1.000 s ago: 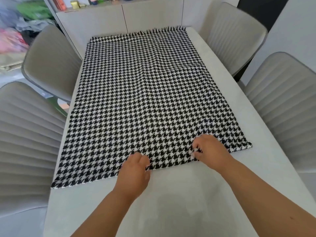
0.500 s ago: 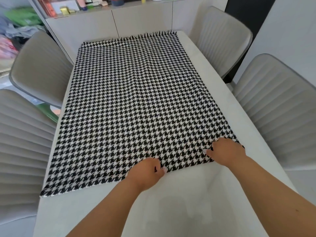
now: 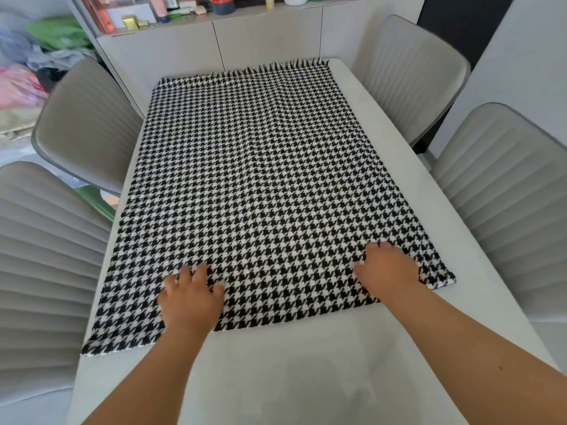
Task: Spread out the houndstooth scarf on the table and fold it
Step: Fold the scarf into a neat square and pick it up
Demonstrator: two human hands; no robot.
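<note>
Houndstooth scarf lies flat on the tabletop, and I have both hands on its near edge: left hand and right hand, each grip spread, fingers pressing down. Half a second ago both pinched the hem nearer the middle. Bare tabletop shows along the right and in front.

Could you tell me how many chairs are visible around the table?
4. Left side: a near chair and a far chair. Right side: a near chair and a far chair. More could be hidden beyond the frame's edges.
</note>
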